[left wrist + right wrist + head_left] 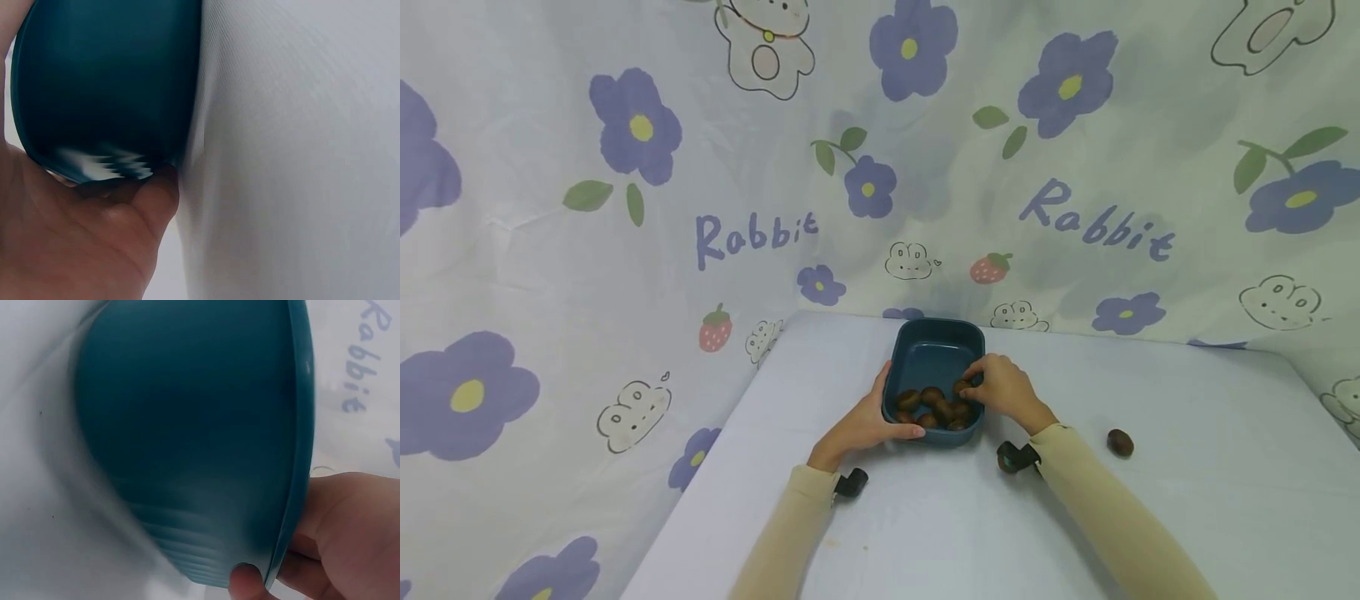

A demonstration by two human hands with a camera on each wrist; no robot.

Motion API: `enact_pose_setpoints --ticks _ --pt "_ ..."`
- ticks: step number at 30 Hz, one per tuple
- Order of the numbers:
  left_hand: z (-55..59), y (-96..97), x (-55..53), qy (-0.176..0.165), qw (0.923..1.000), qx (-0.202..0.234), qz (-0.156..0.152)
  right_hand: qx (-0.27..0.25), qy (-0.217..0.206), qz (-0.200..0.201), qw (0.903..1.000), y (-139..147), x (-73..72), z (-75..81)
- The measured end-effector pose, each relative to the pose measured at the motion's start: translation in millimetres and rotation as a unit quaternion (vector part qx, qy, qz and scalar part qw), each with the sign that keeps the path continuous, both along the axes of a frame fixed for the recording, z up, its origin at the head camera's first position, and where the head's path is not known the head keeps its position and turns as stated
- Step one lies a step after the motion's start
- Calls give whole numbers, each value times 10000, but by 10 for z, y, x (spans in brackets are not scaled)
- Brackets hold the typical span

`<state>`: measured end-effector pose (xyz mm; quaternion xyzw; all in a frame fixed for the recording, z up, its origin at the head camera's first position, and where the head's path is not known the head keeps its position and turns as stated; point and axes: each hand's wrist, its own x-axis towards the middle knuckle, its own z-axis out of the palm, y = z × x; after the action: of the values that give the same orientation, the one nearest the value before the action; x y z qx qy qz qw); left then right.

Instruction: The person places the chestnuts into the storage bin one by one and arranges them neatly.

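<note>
My right sleeve (pixel 1112 508) is closest, and my right hand (pixel 1009 389) has a brown ball (pixel 962 388) pinched by the right wall of the blue bin (pixel 934 362), sitting on the counter (pixel 1195 392). Left hand (pixel 867 419) grips its near-left corner. Sloppy pinch, ball could slip; if my wrist snags the edge, everything might tip. Open top's up, long axis pointing away from me.
</note>
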<state>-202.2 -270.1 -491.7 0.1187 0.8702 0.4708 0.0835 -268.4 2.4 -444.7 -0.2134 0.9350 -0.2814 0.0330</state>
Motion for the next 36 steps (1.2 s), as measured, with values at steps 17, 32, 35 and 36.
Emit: enact_pose_setpoints --ticks 17,32,35,36 --pt "-3 5 0 50 9999 44 -89 387 -73 4 9992 -90 -8 -14" --pt "9 5 21 -142 9998 -21 122 -596 718 -510 9943 499 180 329" --pt "6 8 11 -91 9999 26 83 -831 740 -682 9914 762 225 408" --pt "5 10 10 -87 9999 29 75 -896 762 -746 9903 853 244 422"
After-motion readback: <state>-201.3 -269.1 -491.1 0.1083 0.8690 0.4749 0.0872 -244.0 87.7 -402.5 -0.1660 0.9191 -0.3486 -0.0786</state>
